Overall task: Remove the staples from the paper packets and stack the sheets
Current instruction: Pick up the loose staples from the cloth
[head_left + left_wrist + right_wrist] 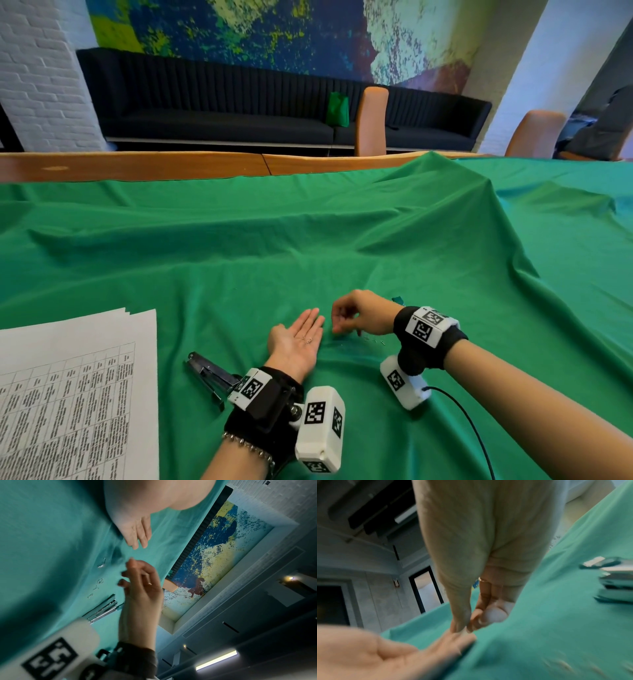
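Staples point(308, 339) on flat left hand point(297, 342), count unclear.

Even soft light; wrist views blurred, edge-warped.

A dark bench sofa point(222, 113) runs beneath a blue-green mural point(257, 31); white brick wall point(37, 68) left; tan chairs point(371, 120) behind.
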### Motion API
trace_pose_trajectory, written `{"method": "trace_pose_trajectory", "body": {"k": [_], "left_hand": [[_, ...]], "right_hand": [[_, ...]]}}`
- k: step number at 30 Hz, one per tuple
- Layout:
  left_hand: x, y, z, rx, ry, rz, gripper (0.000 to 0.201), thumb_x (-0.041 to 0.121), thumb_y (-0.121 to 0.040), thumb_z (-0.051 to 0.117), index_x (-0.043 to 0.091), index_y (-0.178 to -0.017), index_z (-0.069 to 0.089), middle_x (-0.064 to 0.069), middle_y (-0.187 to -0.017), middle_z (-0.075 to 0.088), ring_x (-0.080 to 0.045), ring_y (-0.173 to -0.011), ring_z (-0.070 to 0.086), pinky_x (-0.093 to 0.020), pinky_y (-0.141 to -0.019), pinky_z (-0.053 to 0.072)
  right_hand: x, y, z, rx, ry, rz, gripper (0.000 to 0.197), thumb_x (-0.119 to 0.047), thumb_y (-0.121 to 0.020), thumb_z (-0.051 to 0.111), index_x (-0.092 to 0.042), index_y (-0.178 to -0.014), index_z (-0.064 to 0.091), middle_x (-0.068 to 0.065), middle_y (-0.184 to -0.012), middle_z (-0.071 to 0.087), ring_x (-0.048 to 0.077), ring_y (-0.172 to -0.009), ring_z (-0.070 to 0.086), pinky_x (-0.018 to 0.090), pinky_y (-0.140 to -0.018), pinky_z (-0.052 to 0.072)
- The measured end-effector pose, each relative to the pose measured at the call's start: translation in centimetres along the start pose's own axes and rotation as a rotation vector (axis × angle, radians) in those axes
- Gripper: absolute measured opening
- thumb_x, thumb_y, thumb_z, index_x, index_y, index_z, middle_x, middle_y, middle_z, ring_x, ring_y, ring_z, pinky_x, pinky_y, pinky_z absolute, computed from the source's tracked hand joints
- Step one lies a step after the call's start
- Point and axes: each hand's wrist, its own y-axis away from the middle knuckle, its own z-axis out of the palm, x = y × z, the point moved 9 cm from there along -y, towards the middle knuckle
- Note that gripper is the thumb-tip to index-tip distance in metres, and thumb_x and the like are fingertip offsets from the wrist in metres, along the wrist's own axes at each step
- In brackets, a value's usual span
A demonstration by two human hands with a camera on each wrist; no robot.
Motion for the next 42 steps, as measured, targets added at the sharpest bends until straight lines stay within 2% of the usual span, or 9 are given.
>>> {"method": "trace_pose_trajectory", "body": {"k": [3,8,12,16,19,22,27,33,42], "left_hand": [[0.0,0.3,0.2,-0.012,-0.009,-0.002,0.065,0.034,-0.105,0.007,-0.011,-0.132,0.045,-0.024,-0.140,0.048,-0.035,-0.134,0.043,-0.038,-0.112,0.033],[-0.7,1.3,0.9,-0.036,0.022,-0.034,0.059,0.033,-0.106,0.012,-0.012,-0.134,0.039,-0.030,-0.138,0.045,-0.040,-0.129,0.045,-0.037,-0.084,0.046],[-1.3,1.6,1.2,-0.069,0.047,-0.091,0.059,0.033,-0.106,0.013,-0.012,-0.131,0.043,-0.030,-0.128,0.053,-0.040,-0.117,0.053,-0.042,-0.103,0.041],[-0.8,1.0,1.0,-0.060,0.046,-0.075,0.064,0.034,-0.106,0.008,-0.011,-0.124,0.050,-0.025,-0.135,0.052,-0.036,-0.129,0.047,-0.041,-0.112,0.034],[-0.4,0.7,0.8,-0.055,0.032,-0.064,0.067,0.035,-0.105,0.006,-0.011,-0.108,0.055,-0.024,-0.136,0.052,-0.035,-0.131,0.046,-0.039,-0.112,0.032],[-0.3,0.5,0.6,-0.051,0.032,-0.066,0.064,0.034,-0.105,0.006,-0.007,-0.122,0.052,-0.024,-0.137,0.051,-0.035,-0.132,0.045,-0.039,-0.112,0.032],[-0.1,0.2,0.3,-0.041,0.023,-0.051,0.066,0.034,-0.105,0.007,-0.010,-0.103,0.056,-0.023,-0.135,0.053,-0.035,-0.130,0.047,-0.039,-0.113,0.032],[-0.1,0.2,0.2,-0.039,0.022,-0.054,0.064,0.035,-0.105,0.007,-0.008,-0.115,0.054,-0.023,-0.134,0.054,-0.035,-0.130,0.047,-0.040,-0.113,0.032],[-1.5,1.0,1.0,-0.038,-0.066,-0.053,0.061,0.033,-0.106,0.011,-0.012,-0.131,0.046,-0.027,-0.130,0.054,-0.037,-0.115,0.055,-0.041,-0.106,0.036]], "right_hand": [[-2.4,0.2,-2.3,0.111,-0.140,-0.074,0.008,-0.014,-0.083,0.075,-0.013,-0.079,0.068,-0.001,-0.064,0.064,0.008,-0.055,0.056,0.022,-0.055,0.050],[-5.2,0.3,-2.8,0.142,-0.174,-0.127,0.016,-0.024,-0.075,0.083,-0.012,-0.085,0.078,0.009,-0.072,0.072,0.006,-0.056,0.054,0.018,-0.052,0.045],[-4.1,0.3,-3.5,0.218,-0.138,-0.072,0.013,-0.021,-0.081,0.077,-0.008,-0.082,0.076,0.006,-0.065,0.068,0.001,-0.045,0.051,0.016,-0.048,0.044],[-0.4,0.4,-2.4,0.135,0.012,0.066,0.012,-0.021,-0.082,0.076,-0.011,-0.076,0.071,0.000,-0.063,0.065,0.009,-0.049,0.056,0.017,-0.048,0.049],[1.8,0.9,-0.2,0.030,0.102,0.114,0.018,-0.021,-0.073,0.084,-0.021,-0.077,0.067,-0.008,-0.067,0.063,0.006,-0.055,0.056,0.018,-0.057,0.050],[2.3,1.1,0.9,-0.004,0.076,0.091,0.023,-0.018,-0.069,0.086,-0.025,-0.076,0.065,-0.009,-0.069,0.064,0.008,-0.063,0.058,0.022,-0.068,0.051],[2.8,1.1,1.2,-0.033,0.022,0.074,0.023,-0.018,-0.072,0.084,-0.030,-0.067,0.065,-0.011,-0.063,0.064,0.003,-0.058,0.057,0.022,-0.065,0.052],[2.5,1.3,1.4,-0.068,0.074,0.035,0.028,-0.019,-0.082,0.075,-0.034,-0.069,0.056,-0.011,-0.069,0.062,0.003,-0.062,0.054,0.023,-0.069,0.048],[-1.5,0.8,-2.6,0.104,-0.189,-0.063,0.009,-0.011,-0.079,0.078,-0.010,-0.079,0.069,0.003,-0.066,0.069,0.009,-0.057,0.062,0.024,-0.065,0.053]]}}
